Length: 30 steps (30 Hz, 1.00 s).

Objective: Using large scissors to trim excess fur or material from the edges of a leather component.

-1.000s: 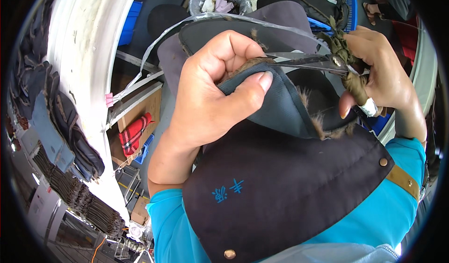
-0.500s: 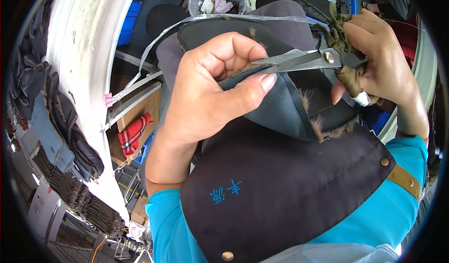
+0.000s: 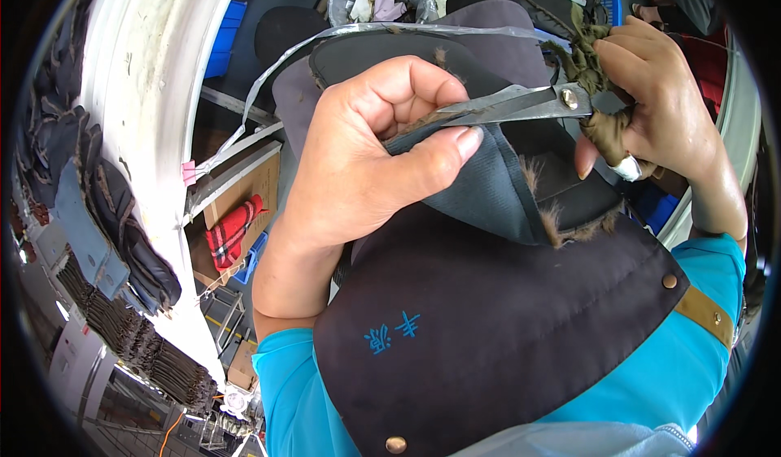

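My left hand [image 3: 358, 160] pinches the upper edge of a dark grey-blue fabric piece [image 3: 492, 193] between thumb and curled fingers. Tufts of brown fur [image 3: 551, 223] stick out along its seam and lower edge; it looks like a fur-lined shoe upper, though I cannot tell for certain. In my right hand [image 3: 663, 99] are metal scissors [image 3: 521, 106], their handles wrapped in olive-green cloth [image 3: 606, 136]. The blades lie almost together along the piece's top edge, right beside my left thumb and fingertips. Their tips are hidden behind the left fingers.
Beyond my lap stands a bin [image 3: 381, 2] lined with clear plastic, holding scraps. A white work surface [image 3: 150, 91] runs along the left, with stacked dark pieces [image 3: 89, 205] by it. Below it, a red plaid cloth [image 3: 234, 231] lies on a cardboard box. A dark apron [image 3: 488, 319] covers my front.
The scissor blades have closed further along the fabric edge. My right hand has shifted very slightly to the left, while my left hand keeps its hold.
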### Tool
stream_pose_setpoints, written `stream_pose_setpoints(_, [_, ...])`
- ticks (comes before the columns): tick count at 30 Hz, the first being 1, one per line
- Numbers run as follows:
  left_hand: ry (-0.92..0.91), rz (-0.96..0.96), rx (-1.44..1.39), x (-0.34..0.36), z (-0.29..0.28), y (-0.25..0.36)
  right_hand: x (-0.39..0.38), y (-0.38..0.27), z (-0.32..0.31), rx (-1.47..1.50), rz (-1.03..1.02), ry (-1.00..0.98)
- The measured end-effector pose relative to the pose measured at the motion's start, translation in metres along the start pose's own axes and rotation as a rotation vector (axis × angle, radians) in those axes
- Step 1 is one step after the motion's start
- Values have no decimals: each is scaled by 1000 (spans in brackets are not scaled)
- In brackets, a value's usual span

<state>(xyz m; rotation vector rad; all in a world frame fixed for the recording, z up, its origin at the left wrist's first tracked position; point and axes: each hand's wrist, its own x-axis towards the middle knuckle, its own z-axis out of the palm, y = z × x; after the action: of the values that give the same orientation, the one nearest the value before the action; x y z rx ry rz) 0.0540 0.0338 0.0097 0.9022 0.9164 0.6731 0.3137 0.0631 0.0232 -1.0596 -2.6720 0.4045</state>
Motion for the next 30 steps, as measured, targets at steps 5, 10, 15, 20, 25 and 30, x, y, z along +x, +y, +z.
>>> stream_pose_setpoints(5, [-10, -32, 20, 0, 1, 2, 0, -1, -5, 15, -1, -29])
stream_pose_setpoints(10, [-40, -41, 12, 0, -1, 2, -3, 4, -7, -1, -30, -86])
stream_pose_setpoints(15, [-56, -58, 24, 0, -1, 1, -2, 8, -12, -20, -62, -123])
stream_pose_setpoints(20, [-57, -67, 29, 1, -2, 0, -2, 9, -11, -22, -78, -127])
stream_pose_setpoints(25, [-46, -25, 33, 3, -4, -1, 0, 8, -9, 284, 64, -156])
stream_pose_setpoints(30, [-28, 32, -33, 4, -9, -3, 3, 8, -2, 834, 267, -233])
